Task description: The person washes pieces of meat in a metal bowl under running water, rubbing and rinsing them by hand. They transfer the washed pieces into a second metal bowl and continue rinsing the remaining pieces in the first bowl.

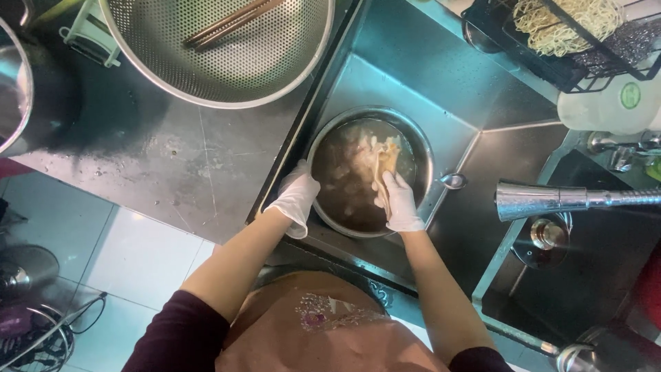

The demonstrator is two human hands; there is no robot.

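A round steel bowl (421, 148) sits in the sink, full of cloudy brownish water with pale pieces in it. My left hand (297, 196), in a thin white glove, grips the bowl's near-left rim. Over the water, my right hand (399, 201), also gloved, holds a floppy pale piece of raw meat or skin (381, 157) that hangs partly in the liquid.
A large perforated steel colander (275, 62) with chopsticks (231, 22) rests on the wet steel counter (158, 158) at the left. A steel faucet head (533, 200) juts in from the right. A black wire rack holding noodles (564, 24) stands at the sink's far right, beside a white container (606, 103).
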